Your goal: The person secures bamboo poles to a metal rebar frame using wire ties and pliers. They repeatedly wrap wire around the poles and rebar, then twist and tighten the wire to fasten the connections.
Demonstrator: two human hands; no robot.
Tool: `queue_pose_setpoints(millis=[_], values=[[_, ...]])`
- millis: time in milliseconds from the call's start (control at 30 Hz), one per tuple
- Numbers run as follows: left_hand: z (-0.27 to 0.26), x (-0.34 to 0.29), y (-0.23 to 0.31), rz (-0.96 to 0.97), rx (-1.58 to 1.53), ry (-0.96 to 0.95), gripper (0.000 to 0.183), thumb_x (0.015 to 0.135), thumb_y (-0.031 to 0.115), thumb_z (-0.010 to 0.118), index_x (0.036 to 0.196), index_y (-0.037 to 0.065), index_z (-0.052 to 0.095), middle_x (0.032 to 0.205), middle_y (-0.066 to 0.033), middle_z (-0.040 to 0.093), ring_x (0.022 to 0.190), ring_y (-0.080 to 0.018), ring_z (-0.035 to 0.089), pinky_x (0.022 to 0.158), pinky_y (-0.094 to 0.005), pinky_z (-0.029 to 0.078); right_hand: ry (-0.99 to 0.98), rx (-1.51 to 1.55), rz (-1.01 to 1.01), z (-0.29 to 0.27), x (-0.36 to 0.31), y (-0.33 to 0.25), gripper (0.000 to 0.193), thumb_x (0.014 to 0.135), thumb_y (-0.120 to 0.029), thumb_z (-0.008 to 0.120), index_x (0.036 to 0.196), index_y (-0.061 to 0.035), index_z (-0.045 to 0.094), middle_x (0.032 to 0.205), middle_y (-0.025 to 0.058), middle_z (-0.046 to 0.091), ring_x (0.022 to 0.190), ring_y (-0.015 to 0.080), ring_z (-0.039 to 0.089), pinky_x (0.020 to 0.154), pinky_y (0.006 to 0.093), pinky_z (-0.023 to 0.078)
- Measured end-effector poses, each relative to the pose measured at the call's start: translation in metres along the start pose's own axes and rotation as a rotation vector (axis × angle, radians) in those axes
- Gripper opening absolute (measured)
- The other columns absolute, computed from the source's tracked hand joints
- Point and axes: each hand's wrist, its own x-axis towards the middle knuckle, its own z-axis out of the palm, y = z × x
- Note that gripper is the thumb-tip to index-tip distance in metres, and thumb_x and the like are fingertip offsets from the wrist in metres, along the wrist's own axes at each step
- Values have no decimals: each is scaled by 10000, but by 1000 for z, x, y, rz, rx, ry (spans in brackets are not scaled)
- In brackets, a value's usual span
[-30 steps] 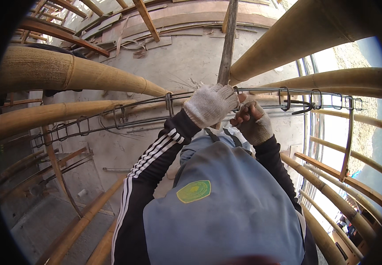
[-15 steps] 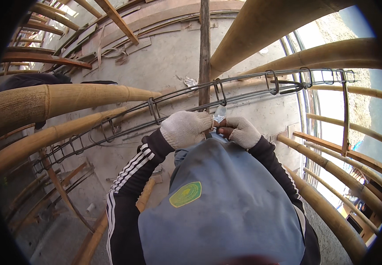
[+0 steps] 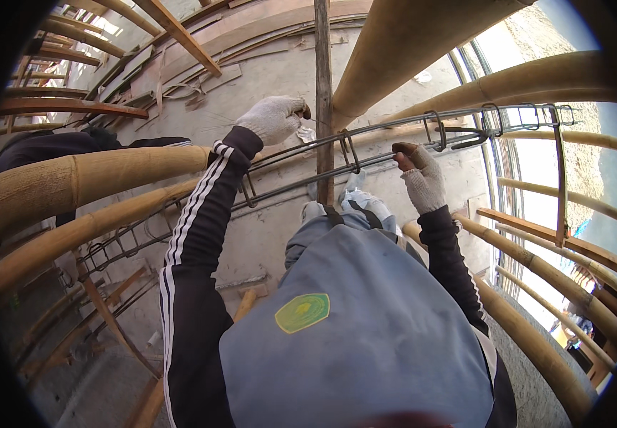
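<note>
My left hand [image 3: 274,120], in a white knitted glove with bare fingertips, is raised above the far side of a long steel rebar cage [image 3: 287,182]. Its fingers are pinched, and fine lines like thin wire [image 3: 216,118] show beside it. My right hand [image 3: 422,178], gloved the same way, is close to the near bars, right of a bent stirrup [image 3: 350,151]. Its fingers curl toward the thumb; whatever they hold, if anything, is too small to make out. The cage runs across in front of me, with stirrups along it.
A dark upright timber [image 3: 324,78] crosses the cage. Thick bamboo poles slope in at the upper right [image 3: 401,57] and left [image 3: 94,175]. Another person's dark sleeve [image 3: 52,146] shows at the left. Wood strips [image 3: 201,53] lie on the concrete floor [image 3: 273,64].
My hands, which were together near my waist, have parted. The left has moved up and forward past the cage; the right has moved up and right to the bars.
</note>
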Motion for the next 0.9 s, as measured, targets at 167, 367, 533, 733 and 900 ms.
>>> queue_pose_setpoints(millis=[167, 367, 533, 733, 900], values=[[17, 27, -17, -49, -96, -178, 267, 888, 96, 579, 1092, 17, 731, 991, -164, 754, 928, -290, 709, 867, -385, 542, 74, -331, -234, 0, -7, 2, 188, 943, -59, 705, 1129, -38, 722, 974, 146, 699, 872, 280, 704, 767, 356, 560], [22, 36, -27, -25, -178, -251, 358, 871, 148, 561, 1165, 27, 724, 1052, -189, 753, 966, -320, 710, 900, -399, 541, 5, -402, -290, 21, 8, -4, 181, 920, -79, 717, 1094, -34, 719, 1005, 177, 700, 932, 354, 705, 782, 397, 559], [25, 48, -35, 4, -126, -316, 385, 858, 163, 549, 1181, 53, 727, 1054, -197, 748, 948, -337, 708, 897, -404, 541, -12, -396, -319, 32, 13, -6, 169, 905, -79, 724, 1067, -28, 717, 999, 174, 702, 932, 354, 702, 779, 403, 558], [35, 61, -32, -13, -229, -409, 348, 866, 87, 575, 1166, 29, 740, 1053, -123, 774, 972, -209, 689, 935, -340, 517, 14, -425, -273, 30, 8, -6, 170, 893, -84, 732, 1056, -38, 719, 979, 171, 705, 919, 364, 693, 777, 422, 555], [44, 70, -29, -70, -218, -524, 355, 853, 99, 580, 1160, 25, 743, 980, -98, 759, 922, -194, 668, 916, -332, 511, 37, -565, -316, 37, 8, -11, 169, 895, -125, 721, 1042, -43, 712, 980, 169, 693, 942, 373, 675, 803, 449, 543]])
